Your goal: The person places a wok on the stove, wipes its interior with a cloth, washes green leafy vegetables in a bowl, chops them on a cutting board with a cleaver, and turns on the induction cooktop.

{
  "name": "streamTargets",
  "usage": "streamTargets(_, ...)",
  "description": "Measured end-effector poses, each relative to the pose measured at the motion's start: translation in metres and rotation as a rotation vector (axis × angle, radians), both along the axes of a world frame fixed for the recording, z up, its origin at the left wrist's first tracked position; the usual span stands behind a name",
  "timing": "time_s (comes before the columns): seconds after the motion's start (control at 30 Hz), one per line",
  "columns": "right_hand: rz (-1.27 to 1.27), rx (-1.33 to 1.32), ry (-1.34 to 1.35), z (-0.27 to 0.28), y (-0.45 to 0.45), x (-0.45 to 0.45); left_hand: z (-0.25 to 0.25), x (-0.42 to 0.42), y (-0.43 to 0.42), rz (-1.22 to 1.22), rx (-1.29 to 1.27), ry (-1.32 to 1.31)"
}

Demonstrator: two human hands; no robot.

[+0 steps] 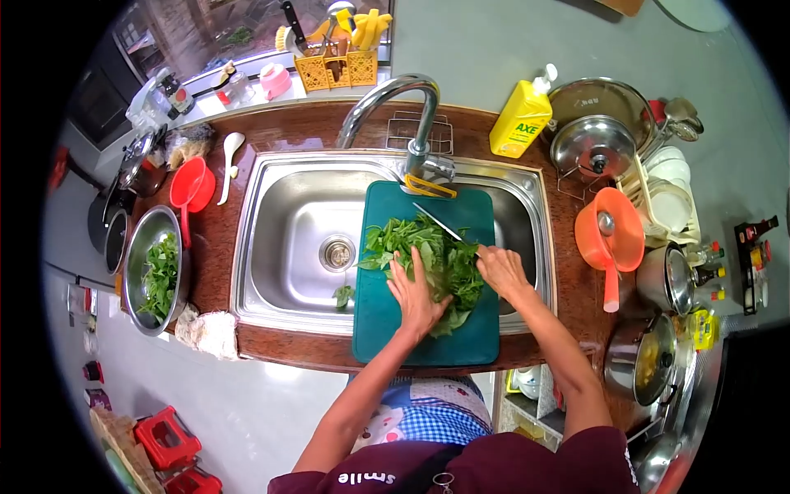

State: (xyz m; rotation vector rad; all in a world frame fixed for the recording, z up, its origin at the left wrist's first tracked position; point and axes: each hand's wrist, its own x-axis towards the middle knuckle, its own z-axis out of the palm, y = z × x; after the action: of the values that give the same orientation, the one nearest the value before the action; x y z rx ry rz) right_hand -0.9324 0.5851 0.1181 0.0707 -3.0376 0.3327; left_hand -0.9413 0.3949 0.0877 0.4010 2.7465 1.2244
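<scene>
A heap of leafy greens [420, 244] lies on a green cutting board [374, 329] set across the sink. My left hand [417, 298] rests on the near left side of the heap, its fingers stretched out over the leaves. On the heap's right side, my right hand [504, 270] is closed round the handle of a knife [438, 222]. The blade points up and left across the far edge of the greens. My fingers hide most of the knife's handle. Cut leaves fill a steel bowl [178, 255] at the left.
The steel sink [284, 230] has a loose leaf [343, 295] in its left basin. A tap [417, 152] arches behind the board. Right of the sink stand a yellow soap bottle [521, 119], an orange pot [609, 222] and lidded pots [642, 362]. A red ladle [192, 185] lies left.
</scene>
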Motion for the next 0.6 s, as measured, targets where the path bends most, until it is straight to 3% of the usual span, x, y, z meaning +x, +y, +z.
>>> streamTargets(0.2, -0.148, 0.026, 0.013, 0.029, 0.001, 0.013, 0.038, 0.009, -0.029, -0.114, -0.050, -0.046)
streamTargets(0.4, -0.286, 0.046, 0.101, 0.060, -0.021, 0.030, 0.063, 0.010, -0.041, -0.187, -0.093, 0.172)
streamTargets(0.5, -0.263, 0.120, 0.036, 0.058, -0.023, 0.041, 0.068, 0.005, -0.054, -0.265, 0.015, 0.267)
streamTargets(0.6, -0.382, -0.022, 0.220, 0.050, -0.033, 0.059, 0.058, -0.034, -0.096, -0.160, 0.311, 0.384)
